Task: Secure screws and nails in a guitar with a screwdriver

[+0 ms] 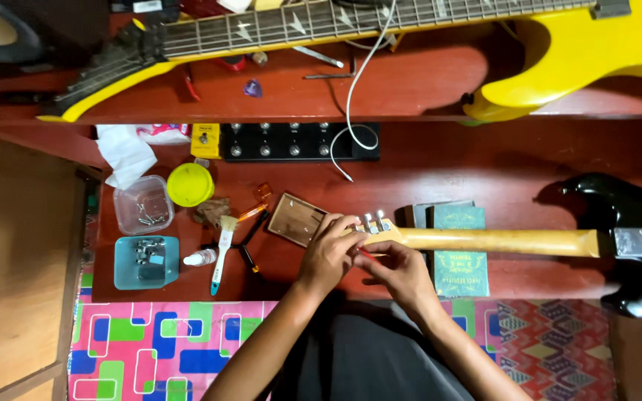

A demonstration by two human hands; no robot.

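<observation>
A black electric guitar [637,245] lies face down on the red floor, its pale wooden neck [495,241] pointing left and resting on green books [461,256]. My left hand [328,252] grips the headstock [377,229] where silver tuning pegs stick up. Touching the headstock's near edge, my right hand [403,273] pinches a small red-tipped tool [365,255].
A yellow guitar [410,33] lies across the raised shelf at the top. A black pedal board [291,141], yellow lid [189,184], clear tub of screws [143,206], blue tray [146,261], brush [222,249] and small framed plate [295,219] sit left of my hands.
</observation>
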